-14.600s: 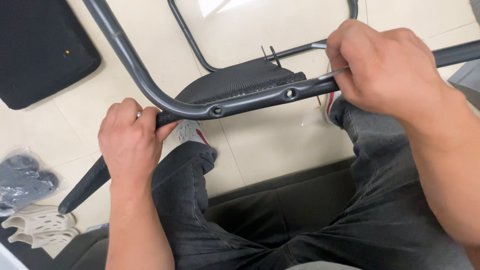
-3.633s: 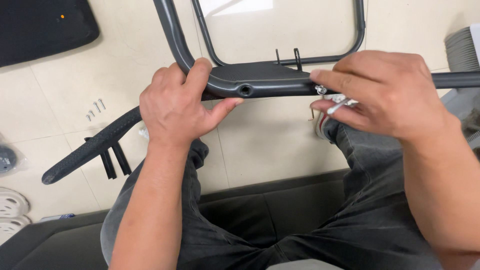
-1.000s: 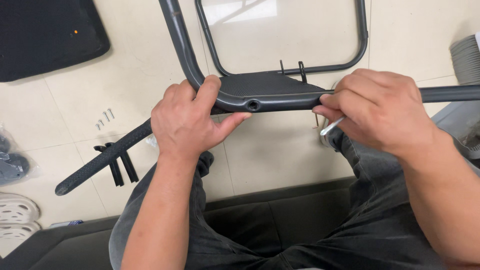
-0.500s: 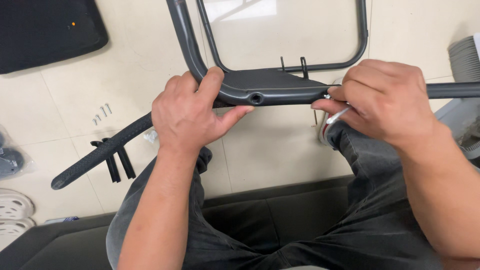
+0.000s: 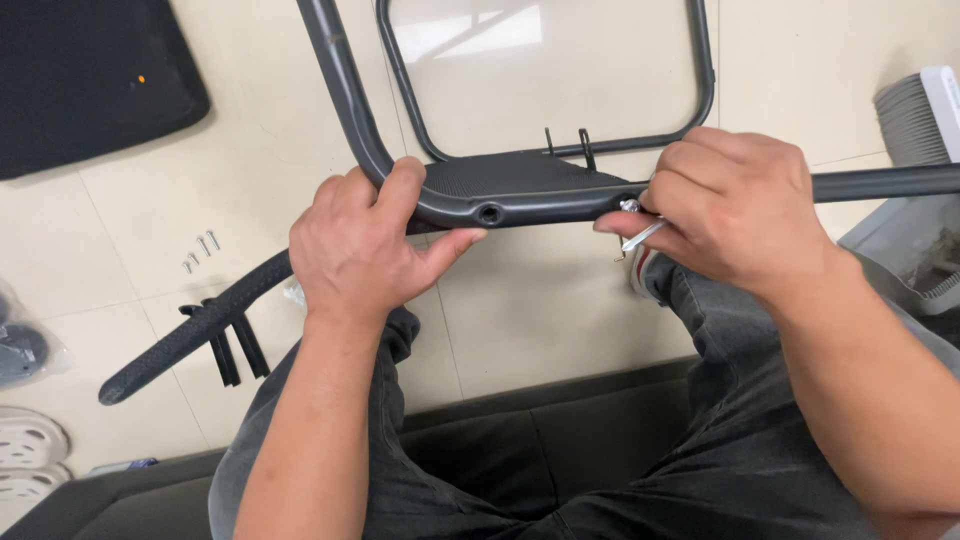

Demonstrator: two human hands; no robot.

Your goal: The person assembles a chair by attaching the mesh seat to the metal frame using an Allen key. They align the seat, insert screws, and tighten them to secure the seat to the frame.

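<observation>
While left hand (image 5: 355,250) grip wraps the dark metal frame (image 5: 520,205) bend over the lap, right hand (image 5: 735,210) grip pinches a silver hex key (image 5: 643,235) at a frame hole, loose screws (image 5: 198,247) on floor tiles (image 5: 130,230) left.

Two hands work here, the left hand (image 5: 355,245) and the right hand (image 5: 735,215), on one grey tube frame (image 5: 520,205) with one open bolt hole (image 5: 489,214). Four loose screws (image 5: 199,251) lie on the floor, beside one black cushion (image 5: 80,80).
</observation>
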